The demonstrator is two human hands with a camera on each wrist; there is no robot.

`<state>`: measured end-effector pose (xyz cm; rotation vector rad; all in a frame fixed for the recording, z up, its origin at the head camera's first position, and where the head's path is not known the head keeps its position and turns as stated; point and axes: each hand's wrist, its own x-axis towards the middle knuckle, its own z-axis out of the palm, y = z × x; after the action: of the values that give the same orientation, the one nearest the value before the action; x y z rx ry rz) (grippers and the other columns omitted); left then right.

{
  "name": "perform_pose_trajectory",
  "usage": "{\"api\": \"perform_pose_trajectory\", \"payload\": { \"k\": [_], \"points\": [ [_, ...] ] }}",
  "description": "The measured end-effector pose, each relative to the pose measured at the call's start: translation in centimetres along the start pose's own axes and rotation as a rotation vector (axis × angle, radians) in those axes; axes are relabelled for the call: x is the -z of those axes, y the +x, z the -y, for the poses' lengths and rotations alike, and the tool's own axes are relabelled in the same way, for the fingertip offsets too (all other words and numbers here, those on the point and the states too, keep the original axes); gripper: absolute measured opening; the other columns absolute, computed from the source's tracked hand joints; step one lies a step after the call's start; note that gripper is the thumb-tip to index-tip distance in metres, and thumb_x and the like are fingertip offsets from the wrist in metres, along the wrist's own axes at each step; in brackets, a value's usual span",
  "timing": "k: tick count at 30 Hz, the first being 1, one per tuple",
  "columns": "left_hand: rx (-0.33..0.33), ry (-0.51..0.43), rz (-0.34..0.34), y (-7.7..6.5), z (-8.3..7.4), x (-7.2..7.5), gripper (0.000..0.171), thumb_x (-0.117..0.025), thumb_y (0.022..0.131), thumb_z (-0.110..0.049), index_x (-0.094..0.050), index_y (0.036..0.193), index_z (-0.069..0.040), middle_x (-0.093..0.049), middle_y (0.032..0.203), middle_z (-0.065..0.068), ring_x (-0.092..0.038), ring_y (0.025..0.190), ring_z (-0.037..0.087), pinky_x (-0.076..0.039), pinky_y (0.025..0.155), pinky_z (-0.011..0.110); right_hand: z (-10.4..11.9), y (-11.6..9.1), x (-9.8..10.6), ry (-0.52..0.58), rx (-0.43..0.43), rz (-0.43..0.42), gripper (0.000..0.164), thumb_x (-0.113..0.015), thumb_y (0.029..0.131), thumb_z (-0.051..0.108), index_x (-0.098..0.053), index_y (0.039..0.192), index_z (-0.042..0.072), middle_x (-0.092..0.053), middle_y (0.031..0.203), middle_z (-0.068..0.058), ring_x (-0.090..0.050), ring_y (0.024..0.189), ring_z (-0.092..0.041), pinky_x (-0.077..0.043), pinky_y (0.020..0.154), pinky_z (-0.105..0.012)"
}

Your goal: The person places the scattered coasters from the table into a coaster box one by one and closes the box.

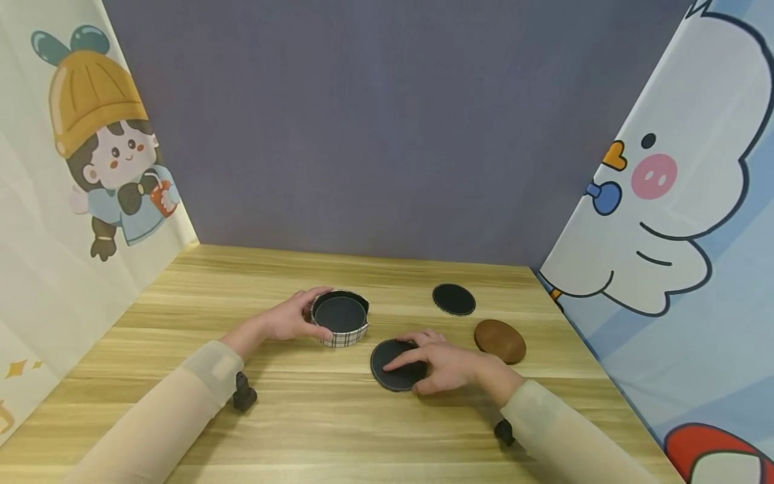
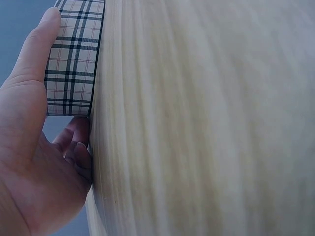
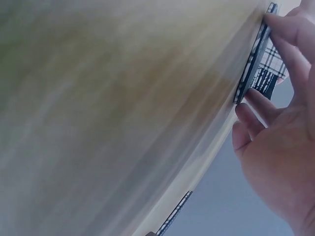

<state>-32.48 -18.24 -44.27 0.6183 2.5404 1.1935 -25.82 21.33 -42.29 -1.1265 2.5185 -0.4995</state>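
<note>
My left hand (image 1: pixel 290 318) grips a round plaid coaster holder (image 1: pixel 351 336) from its left side, thumb on the near wall and fingers at the far rim. The holder has a black inside and a cut-out in its right wall. In the left wrist view its checked wall (image 2: pixel 76 59) stands upright on the wood. Right of it, my right hand (image 1: pixel 444 363) spans a round black coaster (image 1: pixel 385 376) on the table. One finger lies over the coaster's top; the thumb is at the near edge and other fingers at the far edge. Seen edge-on, the coaster (image 3: pixel 256 54) lies between thumb and fingers.
Another black coaster (image 1: pixel 454 299) lies flat toward the back right of the wooden table (image 1: pixel 290 430). Nearer, a brown round coaster (image 1: pixel 500 341) lies just beyond my right wrist. A grey panel (image 1: pixel 363 134) closes the back, and printed curtains (image 1: pixel 653 269) hang at both sides.
</note>
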Motion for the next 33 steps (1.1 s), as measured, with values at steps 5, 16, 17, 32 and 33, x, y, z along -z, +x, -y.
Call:
{"api": "perform_pose_trajectory", "payload": {
  "k": [5,16,17,32,33],
  "points": [
    [0.007,-0.017,0.003,0.1,0.1,0.0,0.114,-0.096,0.087,-0.043,-0.026,0.175,-0.022,-0.040,0.152,0.028,-0.056,0.126,0.036,-0.048,0.110,0.058,0.0,0.0,0.1,0.005,0.001,-0.009,0.058,-0.087,0.093,0.042,-0.066,0.147,0.052,-0.039,0.170,-0.014,-0.031,0.156,-0.044,-0.029,0.120,-0.072],
    [0.010,-0.016,-0.001,0.2,-0.1,0.1,0.115,-0.096,0.086,-0.043,-0.026,0.175,-0.021,-0.039,0.154,0.028,-0.056,0.128,0.037,-0.048,0.110,0.058,-0.2,0.1,0.0,-0.008,0.004,-0.022,0.073,-0.089,0.088,0.052,-0.060,0.154,0.045,-0.041,0.166,-0.012,-0.033,0.153,-0.042,-0.030,0.118,-0.069],
    [0.010,-0.016,0.000,0.1,-0.1,0.1,0.115,-0.096,0.087,-0.043,-0.026,0.175,-0.021,-0.039,0.154,0.028,-0.056,0.128,0.037,-0.048,0.110,0.058,-0.2,0.2,0.0,-0.007,0.008,-0.018,0.075,-0.089,0.087,0.052,-0.059,0.155,0.043,-0.040,0.170,-0.012,-0.032,0.156,-0.044,-0.028,0.120,-0.071],
    [0.006,-0.012,0.004,0.1,0.0,0.0,0.114,-0.094,0.088,-0.043,-0.025,0.176,-0.021,-0.037,0.156,0.029,-0.056,0.133,0.041,-0.047,0.112,0.061,0.1,1.2,0.0,-0.009,0.040,-0.025,0.083,-0.092,0.083,0.048,-0.058,0.156,0.032,-0.049,0.162,-0.004,-0.040,0.152,-0.032,-0.028,0.124,-0.069],
    [0.008,-0.013,0.004,0.1,0.0,0.0,0.114,-0.095,0.088,-0.043,-0.025,0.176,-0.021,-0.037,0.157,0.029,-0.056,0.134,0.041,-0.047,0.113,0.061,0.1,1.2,0.0,-0.013,0.037,-0.028,0.083,-0.092,0.083,0.049,-0.058,0.157,0.032,-0.049,0.161,-0.003,-0.040,0.151,-0.032,-0.030,0.123,-0.068]
  ]
}}
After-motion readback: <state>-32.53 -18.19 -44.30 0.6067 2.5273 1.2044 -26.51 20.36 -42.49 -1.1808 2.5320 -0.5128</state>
